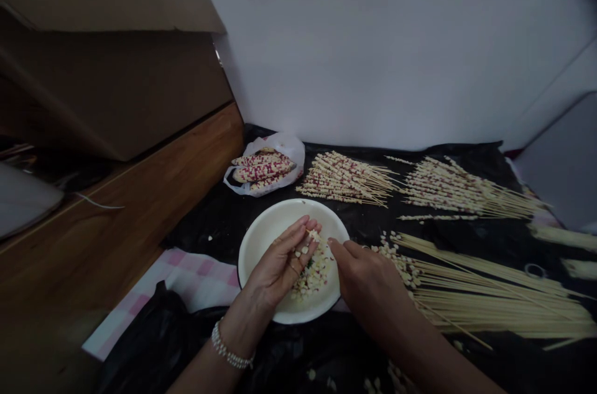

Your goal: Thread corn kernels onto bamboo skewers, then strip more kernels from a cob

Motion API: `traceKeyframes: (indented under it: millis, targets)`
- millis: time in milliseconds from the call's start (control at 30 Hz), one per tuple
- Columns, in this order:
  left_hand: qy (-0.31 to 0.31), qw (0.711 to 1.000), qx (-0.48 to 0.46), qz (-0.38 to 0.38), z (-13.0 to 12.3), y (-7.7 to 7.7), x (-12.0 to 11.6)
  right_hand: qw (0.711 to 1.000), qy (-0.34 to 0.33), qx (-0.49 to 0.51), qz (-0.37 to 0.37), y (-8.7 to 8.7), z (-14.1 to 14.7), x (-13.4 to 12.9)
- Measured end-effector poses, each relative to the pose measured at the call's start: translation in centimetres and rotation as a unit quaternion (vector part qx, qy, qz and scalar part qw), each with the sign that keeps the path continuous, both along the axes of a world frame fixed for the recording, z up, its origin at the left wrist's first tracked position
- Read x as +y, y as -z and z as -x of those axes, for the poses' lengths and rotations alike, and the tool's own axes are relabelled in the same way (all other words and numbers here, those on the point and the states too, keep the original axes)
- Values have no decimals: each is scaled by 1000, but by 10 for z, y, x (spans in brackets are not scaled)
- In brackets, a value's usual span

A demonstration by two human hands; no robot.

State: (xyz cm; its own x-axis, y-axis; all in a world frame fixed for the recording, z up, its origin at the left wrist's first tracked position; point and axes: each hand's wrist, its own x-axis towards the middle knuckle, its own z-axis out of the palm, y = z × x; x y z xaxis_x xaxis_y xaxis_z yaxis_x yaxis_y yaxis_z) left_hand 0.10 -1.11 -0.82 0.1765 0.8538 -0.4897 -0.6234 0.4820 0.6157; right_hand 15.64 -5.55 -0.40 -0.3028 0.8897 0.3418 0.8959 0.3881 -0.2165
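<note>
My left hand [280, 263] is cupped palm-up over a white enamel bowl [280, 220], with loose corn kernels [303, 248] on its fingers. It wears a ring and a beaded bracelet. More pale kernels [314, 276] lie in the bowl. My right hand [368, 276] reaches in beside the bowl's right rim, fingertips close to my left hand, its grip hidden. Kernel-tipped bamboo skewers [396, 260] lie just behind it. Purple-and-white corn cobs [263, 167] rest on a white plastic bag [291, 151].
Skewers threaded with kernels [345, 179] lie in bundles on a black plastic sheet [209, 226]. Bare skewers [494, 297] spread at right. A pink checked cloth [186, 276] lies at front left, beside a wooden surface [116, 214]. A white wall [373, 52] stands behind.
</note>
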Motion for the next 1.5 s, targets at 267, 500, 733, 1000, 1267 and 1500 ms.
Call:
traceKeyframes:
  millis: [267, 500, 733, 1000, 1267, 1500]
  targets:
    - [-5, 999, -32, 24, 1, 3, 3, 1000, 8, 9, -7, -3, 0, 0]
    - [53, 998, 15, -11, -1, -3, -1, 1000, 8, 5, 12, -6, 1, -2]
    - [139, 941, 235, -199, 13, -7, -5, 1000, 7, 1, 25, -7, -4, 2]
    - [318, 699, 524, -368, 28, -12, -35, 1000, 23, 1, 0, -5, -7, 4]
    - [378, 534, 631, -417, 19, 0, -55, 1000, 14, -4, 10, -6, -7, 4]
    - [385, 516, 664, -380, 15, -5, -56, 999, 17, -9, 32, -9, -6, 2]
